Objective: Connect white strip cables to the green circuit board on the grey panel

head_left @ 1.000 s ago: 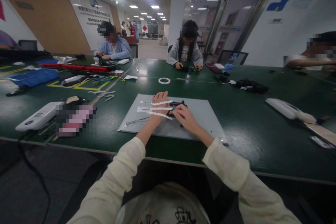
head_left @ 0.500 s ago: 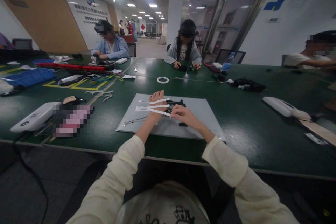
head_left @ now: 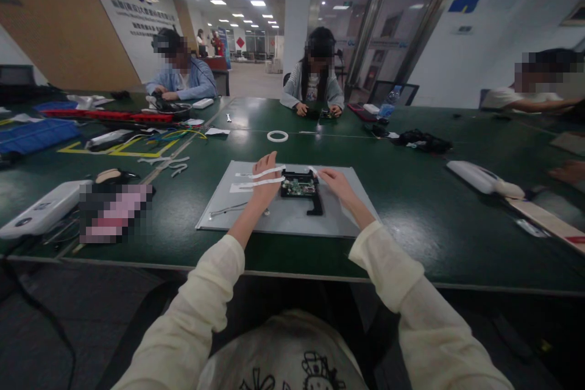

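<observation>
My left hand (head_left: 265, 181) is raised over the grey board (head_left: 345, 213), its fingers stretched forward and apart. Two white tape strips (head_left: 269, 180) lie across the back of that hand and wrist, their ends sticking out to both sides. Between my hands sits a green circuit board (head_left: 299, 186) in a black frame (head_left: 316, 204). My right hand (head_left: 337, 183), at the frame's upper right corner, pinches a short white tape strip (head_left: 313, 170) between thumb and fingers. Whether the strip touches the frame I cannot tell. Thin grey cables (head_left: 226, 210) lie left of my left wrist.
A roll of white tape (head_left: 277, 136) lies beyond the grey board. To the left are a white power bank-like device (head_left: 46, 210), a pink pixelated item (head_left: 116, 213) and a blue tray (head_left: 39, 134). Co-workers sit across the green table (head_left: 406, 195).
My right hand has drawn one tape strip off my left wrist and carried it right and away from me, to the frame's corner. The circuit board shows more fully now.
</observation>
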Demonstrator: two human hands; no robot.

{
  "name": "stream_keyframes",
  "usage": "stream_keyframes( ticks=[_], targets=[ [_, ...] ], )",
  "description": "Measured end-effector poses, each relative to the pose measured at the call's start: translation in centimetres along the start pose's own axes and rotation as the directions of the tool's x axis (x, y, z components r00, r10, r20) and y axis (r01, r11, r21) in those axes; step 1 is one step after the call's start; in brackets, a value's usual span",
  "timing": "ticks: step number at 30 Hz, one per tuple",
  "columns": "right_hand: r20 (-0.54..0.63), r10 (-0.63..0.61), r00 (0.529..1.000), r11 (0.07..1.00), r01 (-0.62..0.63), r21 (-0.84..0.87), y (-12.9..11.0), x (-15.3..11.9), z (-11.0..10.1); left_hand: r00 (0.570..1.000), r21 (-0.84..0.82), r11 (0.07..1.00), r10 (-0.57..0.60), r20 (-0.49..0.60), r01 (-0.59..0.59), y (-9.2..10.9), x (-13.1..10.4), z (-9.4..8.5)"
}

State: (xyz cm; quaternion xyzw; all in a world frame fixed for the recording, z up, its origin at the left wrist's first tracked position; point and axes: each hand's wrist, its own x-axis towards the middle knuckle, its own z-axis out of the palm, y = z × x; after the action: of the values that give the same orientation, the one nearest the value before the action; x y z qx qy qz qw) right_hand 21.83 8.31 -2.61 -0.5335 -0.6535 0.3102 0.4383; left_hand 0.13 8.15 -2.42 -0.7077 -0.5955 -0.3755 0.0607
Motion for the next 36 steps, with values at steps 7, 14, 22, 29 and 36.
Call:
stream_keyframes(
  ticks=[7,14,22,29,36],
  targets=[
    [0.039,0.077,0.996,0.993,-0.080,0.090,0.4,0.2,0.0,0.995,-0.111,0.988,0.104,0.003,-0.103,0.9,-0.1,0.1],
    [-0.047,-0.021,0.999,0.943,0.004,-0.334,1.8,0.5,0.3,0.996,-0.166,0.984,0.069,0.048,-0.060,3.3,1.7,1.7],
    [-0.102,0.018,0.995,0.893,-0.062,-0.445,1.5,0.2,0.2,0.990,-0.138,0.987,0.093,0.105,-0.078,3.3,1.5,3.7],
    [-0.094,0.066,0.993,0.823,-0.107,-0.557,1.1,0.0,0.2,0.980,-0.043,0.988,0.151,0.132,-0.147,3.0,0.9,4.6],
    [-0.098,0.115,0.988,0.733,-0.151,-0.664,1.0,-0.1,0.4,0.917,0.090,0.937,0.306,0.255,-0.337,3.3,0.5,4.6]
  ],
)
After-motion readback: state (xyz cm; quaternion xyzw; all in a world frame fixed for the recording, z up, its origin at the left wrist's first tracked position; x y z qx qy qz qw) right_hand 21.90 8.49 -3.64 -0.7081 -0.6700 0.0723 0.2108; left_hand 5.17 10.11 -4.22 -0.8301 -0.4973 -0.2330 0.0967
